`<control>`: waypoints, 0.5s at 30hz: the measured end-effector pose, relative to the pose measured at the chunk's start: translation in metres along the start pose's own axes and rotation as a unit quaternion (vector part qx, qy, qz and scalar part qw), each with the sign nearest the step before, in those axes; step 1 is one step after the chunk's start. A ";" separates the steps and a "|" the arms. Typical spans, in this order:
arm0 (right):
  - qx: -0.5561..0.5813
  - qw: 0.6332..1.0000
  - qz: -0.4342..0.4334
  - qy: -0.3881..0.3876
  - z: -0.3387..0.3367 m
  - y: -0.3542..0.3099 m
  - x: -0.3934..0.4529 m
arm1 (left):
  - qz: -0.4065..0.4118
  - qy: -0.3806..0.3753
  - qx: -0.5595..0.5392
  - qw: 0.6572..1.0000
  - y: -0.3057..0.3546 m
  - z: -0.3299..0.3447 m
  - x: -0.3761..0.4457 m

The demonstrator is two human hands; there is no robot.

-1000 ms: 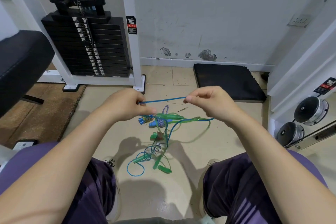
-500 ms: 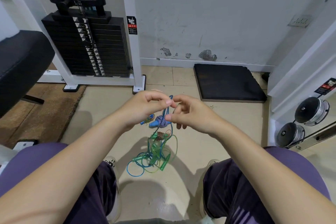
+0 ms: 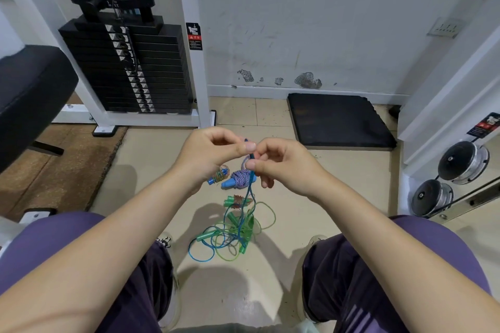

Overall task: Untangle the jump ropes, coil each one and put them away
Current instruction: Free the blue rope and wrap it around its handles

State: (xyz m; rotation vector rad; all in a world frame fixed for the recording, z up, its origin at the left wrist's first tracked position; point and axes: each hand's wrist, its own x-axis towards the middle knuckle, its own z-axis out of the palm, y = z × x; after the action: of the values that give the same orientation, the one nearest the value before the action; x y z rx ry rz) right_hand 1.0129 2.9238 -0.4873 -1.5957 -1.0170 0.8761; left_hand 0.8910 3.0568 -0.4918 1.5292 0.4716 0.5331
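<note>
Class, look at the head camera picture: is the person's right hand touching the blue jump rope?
Touching. The head view shows the right hand pinching the blue jump rope between thumb and finger, just below the left hand.

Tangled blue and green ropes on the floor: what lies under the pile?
Under the tangled blue and green jump ropes only beige floor shows through the loops. Several green handles lie among them; anything beneath the dense middle is covered.
</note>
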 end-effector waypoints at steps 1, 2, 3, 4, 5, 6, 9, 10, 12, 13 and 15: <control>0.016 1.000 -0.003 0.001 -0.002 -0.001 0.000 | -0.007 0.010 -0.007 1.000 -0.003 -0.003 0.003; 0.040 0.999 -0.007 0.001 -0.004 -0.002 -0.001 | -0.024 -0.009 -0.015 1.000 -0.005 -0.006 0.004; 0.071 0.997 -0.012 0.000 -0.005 -0.003 -0.002 | -0.043 -0.060 -0.013 0.997 -0.005 -0.007 0.004; 0.105 0.994 -0.017 0.001 -0.007 -0.005 -0.002 | -0.065 -0.127 0.010 0.990 -0.007 -0.008 0.003; 0.135 0.991 -0.022 0.007 -0.009 -0.006 -0.002 | -0.090 -0.194 0.042 0.976 -0.008 -0.007 0.001; 0.156 0.987 -0.026 0.022 -0.011 -0.008 -0.002 | -0.112 -0.247 0.076 0.960 -0.010 -0.006 -0.001; 0.184 0.975 -0.042 0.117 -0.023 -0.012 0.000 | -0.146 -0.307 0.158 0.927 -0.011 -0.009 -0.001; 0.192 0.969 -0.042 0.152 -0.029 -0.012 0.001 | -0.148 -0.308 0.198 0.919 -0.011 -0.014 0.000; 0.171 0.962 -0.029 0.211 -0.041 -0.011 0.001 | -0.139 -0.285 0.273 0.908 -0.008 -0.026 0.004; 0.130 0.964 -0.016 0.231 -0.045 -0.008 0.001 | -0.132 -0.263 0.290 0.911 -0.007 -0.032 0.006; -0.003 0.967 0.008 0.255 -0.050 0.000 0.003 | -0.113 -0.222 0.269 0.930 -0.002 -0.037 0.007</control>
State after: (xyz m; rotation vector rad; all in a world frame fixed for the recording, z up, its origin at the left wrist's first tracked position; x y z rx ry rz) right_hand 1.0589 2.9085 -0.4766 -1.7140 -0.6404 0.4312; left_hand 0.8747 3.0902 -0.4930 2.0174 0.4504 -0.1505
